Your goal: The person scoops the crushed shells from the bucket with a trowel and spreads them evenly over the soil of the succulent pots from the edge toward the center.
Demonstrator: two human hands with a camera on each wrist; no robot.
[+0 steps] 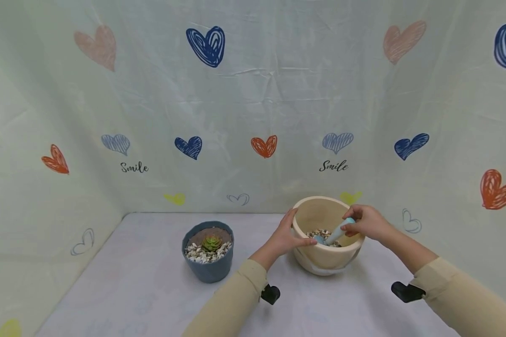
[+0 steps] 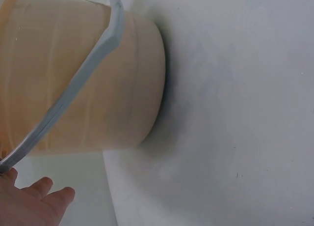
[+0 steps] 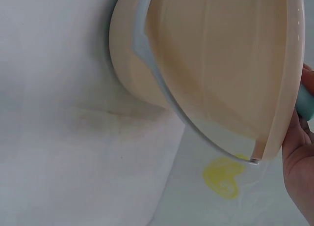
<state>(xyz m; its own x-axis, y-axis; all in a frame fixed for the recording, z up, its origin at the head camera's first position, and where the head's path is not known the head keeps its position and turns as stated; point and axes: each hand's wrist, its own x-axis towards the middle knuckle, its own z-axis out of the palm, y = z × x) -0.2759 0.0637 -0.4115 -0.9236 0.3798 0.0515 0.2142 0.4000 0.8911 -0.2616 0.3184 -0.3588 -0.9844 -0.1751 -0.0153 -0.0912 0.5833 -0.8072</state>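
A cream bucket (image 1: 320, 262) with a pale grey handle (image 2: 73, 88) stands on the table, its mouth facing up toward the head camera. My left hand (image 1: 284, 236) holds the bucket's rim at the left, thumb along the front edge and fingers at the side. In the left wrist view, those fingertips (image 2: 61, 196) show beside the bucket wall. My right hand (image 1: 367, 222) grips the light-blue handle of a small shovel (image 1: 335, 234) inside the bucket. The shovel's blade meets mixed pebbles (image 1: 319, 232) at the bottom and is partly hidden by the front rim.
Left of the bucket, a blue-grey pot (image 1: 211, 271) holds a green succulent (image 1: 212, 243), brown soil and white pebbles. Both containers stand on a white-covered table (image 1: 152, 281). Behind hangs a pale curtain (image 1: 244, 107) printed with hearts.
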